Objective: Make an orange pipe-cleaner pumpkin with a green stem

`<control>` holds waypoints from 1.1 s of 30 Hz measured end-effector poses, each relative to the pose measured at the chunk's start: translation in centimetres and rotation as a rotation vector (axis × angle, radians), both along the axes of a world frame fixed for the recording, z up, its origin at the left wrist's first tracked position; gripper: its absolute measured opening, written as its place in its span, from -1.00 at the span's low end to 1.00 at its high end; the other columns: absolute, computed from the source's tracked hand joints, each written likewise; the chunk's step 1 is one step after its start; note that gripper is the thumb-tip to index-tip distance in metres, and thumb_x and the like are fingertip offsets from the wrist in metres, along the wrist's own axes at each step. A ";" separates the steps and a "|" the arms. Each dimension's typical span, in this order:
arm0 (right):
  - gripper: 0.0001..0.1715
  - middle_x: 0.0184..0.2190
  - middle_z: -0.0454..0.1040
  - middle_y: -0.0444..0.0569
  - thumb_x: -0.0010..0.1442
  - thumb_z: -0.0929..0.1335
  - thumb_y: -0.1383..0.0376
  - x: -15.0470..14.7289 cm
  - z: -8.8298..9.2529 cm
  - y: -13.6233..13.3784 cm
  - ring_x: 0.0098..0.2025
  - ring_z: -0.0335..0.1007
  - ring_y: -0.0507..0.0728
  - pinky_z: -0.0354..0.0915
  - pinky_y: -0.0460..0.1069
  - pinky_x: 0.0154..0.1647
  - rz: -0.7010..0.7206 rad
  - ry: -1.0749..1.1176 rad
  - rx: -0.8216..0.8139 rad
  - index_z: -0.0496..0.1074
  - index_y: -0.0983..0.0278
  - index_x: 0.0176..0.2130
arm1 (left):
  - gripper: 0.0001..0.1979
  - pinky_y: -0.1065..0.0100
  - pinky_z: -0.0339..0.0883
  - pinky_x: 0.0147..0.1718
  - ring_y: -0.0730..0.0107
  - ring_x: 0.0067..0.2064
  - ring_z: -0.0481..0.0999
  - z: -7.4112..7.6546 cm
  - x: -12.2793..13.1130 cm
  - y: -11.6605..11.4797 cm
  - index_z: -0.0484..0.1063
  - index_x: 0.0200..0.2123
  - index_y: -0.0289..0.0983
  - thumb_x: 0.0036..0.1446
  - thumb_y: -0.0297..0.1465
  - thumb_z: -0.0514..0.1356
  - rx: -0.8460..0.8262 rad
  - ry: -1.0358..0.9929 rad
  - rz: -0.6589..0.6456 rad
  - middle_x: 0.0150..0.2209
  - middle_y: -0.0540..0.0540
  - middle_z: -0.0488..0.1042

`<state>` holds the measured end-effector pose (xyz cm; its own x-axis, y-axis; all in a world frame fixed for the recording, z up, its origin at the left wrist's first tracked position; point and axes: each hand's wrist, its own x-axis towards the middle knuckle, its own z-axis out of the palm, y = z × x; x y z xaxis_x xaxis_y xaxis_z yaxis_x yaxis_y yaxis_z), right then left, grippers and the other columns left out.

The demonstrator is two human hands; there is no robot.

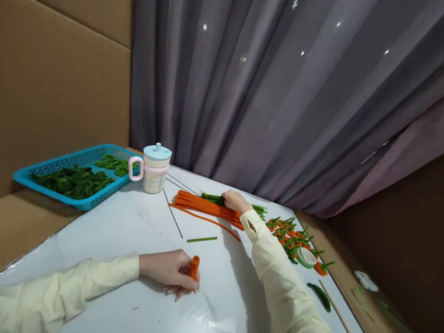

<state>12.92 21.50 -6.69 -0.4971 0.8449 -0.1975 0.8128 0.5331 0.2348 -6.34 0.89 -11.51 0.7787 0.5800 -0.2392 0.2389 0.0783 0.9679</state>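
My left hand (pixel 170 271) rests on the white table (pixel 120 240) with its fingers closed round a small orange rolled piece (pixel 195 266). My right hand (pixel 234 200) reaches far across the table and lies on a bundle of green pipe cleaners (pixel 213 198), beside a bundle of orange pipe cleaners (pixel 202 205); its fingers are curled on the green ones. A single short green piece (pixel 202 239) lies between the hands. A heap of small finished orange-and-green pieces (pixel 289 236) sits to the right of my right forearm.
A blue basket (pixel 49 163) with green coiled pieces stands at the far left. A lidded cup with a pink handle (pixel 154 169) stands by it. A green tape roll (pixel 306 257), a green leaf shape (pixel 321 296) and a thin stick (pixel 342 322) lie at the right. Grey curtains hang behind.
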 end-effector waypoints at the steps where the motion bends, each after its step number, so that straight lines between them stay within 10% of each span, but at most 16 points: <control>1: -0.66 -0.02 0.37 0.06 0.27 0.30 0.21 0.2 0.1 0.1 -0.06 0.37 0.15 0.35 0.13 -0.06 0.008 -0.008 -0.005 0.34 0.33 0.00 | -0.78 0.56 0.13 -0.73 0.61 -0.70 0.25 -0.1 0.0 0.0 0.43 -0.43 -0.33 0.09 -0.27 0.21 0.002 0.004 0.003 -0.66 0.06 0.37; 33: -0.66 -0.02 0.37 0.04 0.28 0.29 0.20 -0.3 5.1 0.4 -0.06 0.37 0.15 0.34 0.14 -0.05 0.008 -0.092 -0.023 0.34 0.30 0.01 | -0.78 0.56 0.20 -0.71 0.61 -0.67 0.28 -0.5 -0.1 0.0 0.44 -0.38 -0.32 0.10 -0.25 0.19 -0.014 0.017 0.020 -0.59 0.04 0.39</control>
<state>12.58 21.88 -1.56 -0.4829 0.8354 -0.2624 0.7837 0.5460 0.2960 -6.45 0.94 -11.98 0.7626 0.5921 -0.2604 0.2536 0.0967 0.9625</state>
